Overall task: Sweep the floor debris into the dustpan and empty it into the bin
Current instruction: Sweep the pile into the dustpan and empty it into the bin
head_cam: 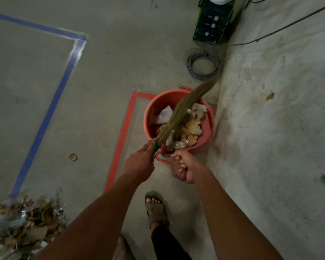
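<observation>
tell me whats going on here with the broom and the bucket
A person is emptying a red dustpan of scraps into a red bin. The right hand grips the dustpan handle, while the left hand holds a broom over the load. A debris pile waits on the floor.

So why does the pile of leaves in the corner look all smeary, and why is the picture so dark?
Head view: dim, flat light, no strong shadows. The debris pile at the lower left edge is motion-blurred; the red bin in the middle is sharper. The wide lens bends the blue tape lines.
</observation>
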A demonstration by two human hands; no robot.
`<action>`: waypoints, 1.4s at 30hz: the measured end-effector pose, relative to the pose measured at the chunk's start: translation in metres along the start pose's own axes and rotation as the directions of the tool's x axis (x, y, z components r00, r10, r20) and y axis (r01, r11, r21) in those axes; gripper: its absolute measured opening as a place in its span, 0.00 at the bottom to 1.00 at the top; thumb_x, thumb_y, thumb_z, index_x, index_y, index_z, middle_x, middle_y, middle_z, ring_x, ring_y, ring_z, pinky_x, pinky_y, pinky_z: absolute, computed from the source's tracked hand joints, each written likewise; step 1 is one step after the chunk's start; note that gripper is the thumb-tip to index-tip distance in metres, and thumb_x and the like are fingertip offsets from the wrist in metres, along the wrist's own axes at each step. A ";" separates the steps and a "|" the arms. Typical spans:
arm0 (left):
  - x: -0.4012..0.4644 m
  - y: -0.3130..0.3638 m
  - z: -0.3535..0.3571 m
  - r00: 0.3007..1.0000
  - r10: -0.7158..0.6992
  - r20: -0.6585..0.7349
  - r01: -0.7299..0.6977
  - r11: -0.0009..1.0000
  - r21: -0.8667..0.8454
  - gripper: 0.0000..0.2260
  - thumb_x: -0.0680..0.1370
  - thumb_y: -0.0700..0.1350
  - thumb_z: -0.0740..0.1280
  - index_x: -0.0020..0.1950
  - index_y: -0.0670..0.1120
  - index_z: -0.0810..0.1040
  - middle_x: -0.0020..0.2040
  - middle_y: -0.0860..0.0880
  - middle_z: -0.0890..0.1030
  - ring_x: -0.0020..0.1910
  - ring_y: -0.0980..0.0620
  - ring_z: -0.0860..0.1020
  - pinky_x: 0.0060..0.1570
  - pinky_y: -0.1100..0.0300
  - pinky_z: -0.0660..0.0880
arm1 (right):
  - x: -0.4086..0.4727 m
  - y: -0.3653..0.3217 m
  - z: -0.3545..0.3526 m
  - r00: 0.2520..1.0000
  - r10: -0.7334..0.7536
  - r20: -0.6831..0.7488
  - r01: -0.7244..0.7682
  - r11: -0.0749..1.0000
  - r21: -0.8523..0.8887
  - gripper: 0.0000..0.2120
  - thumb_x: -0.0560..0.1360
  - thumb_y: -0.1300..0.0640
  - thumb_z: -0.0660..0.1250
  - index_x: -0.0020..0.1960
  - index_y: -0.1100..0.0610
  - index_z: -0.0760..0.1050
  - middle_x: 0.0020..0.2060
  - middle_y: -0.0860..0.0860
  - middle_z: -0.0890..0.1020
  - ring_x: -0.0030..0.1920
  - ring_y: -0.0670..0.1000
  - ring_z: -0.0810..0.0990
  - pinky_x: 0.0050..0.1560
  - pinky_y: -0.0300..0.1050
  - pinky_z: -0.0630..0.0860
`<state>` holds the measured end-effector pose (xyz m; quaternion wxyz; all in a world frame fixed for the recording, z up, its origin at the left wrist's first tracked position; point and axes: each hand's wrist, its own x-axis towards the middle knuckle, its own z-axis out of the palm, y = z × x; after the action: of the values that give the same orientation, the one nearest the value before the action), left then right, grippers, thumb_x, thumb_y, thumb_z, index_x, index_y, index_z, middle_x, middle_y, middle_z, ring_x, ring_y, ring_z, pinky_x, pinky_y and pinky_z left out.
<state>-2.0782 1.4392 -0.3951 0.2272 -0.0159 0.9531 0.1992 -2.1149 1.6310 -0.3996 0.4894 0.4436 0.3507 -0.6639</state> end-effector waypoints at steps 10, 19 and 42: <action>0.013 -0.008 0.013 0.995 0.027 -0.092 -0.022 0.999 0.047 0.31 0.85 0.47 0.59 0.84 0.58 0.47 0.83 0.53 0.60 0.58 0.43 0.81 0.40 0.53 0.76 | 0.015 -0.023 -0.003 0.971 -0.054 -0.232 0.016 0.986 -0.165 0.18 0.79 0.65 0.59 0.33 0.50 0.61 0.22 0.45 0.60 0.19 0.44 0.57 0.20 0.35 0.58; -0.016 -0.005 0.012 0.993 0.038 -0.113 -0.038 0.999 -0.003 0.30 0.86 0.48 0.59 0.84 0.57 0.48 0.80 0.49 0.67 0.52 0.46 0.81 0.38 0.54 0.78 | -0.004 0.005 -0.002 0.875 -0.251 -0.413 0.106 0.934 -0.342 0.15 0.79 0.62 0.54 0.34 0.53 0.64 0.19 0.47 0.63 0.18 0.45 0.58 0.23 0.33 0.57; -0.026 0.000 -0.006 0.973 -0.081 -0.217 0.044 0.984 -0.171 0.28 0.86 0.48 0.59 0.83 0.57 0.51 0.75 0.48 0.73 0.55 0.46 0.80 0.43 0.51 0.81 | -0.009 -0.015 0.021 0.841 -0.353 -0.409 0.131 0.868 -0.479 0.08 0.77 0.58 0.57 0.40 0.49 0.66 0.21 0.48 0.64 0.19 0.47 0.59 0.26 0.34 0.59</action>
<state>-2.0575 1.4348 -0.3785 0.1230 -0.0870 0.9519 0.2670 -2.1332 1.6189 -0.3831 0.3818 0.4259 0.6546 -0.4944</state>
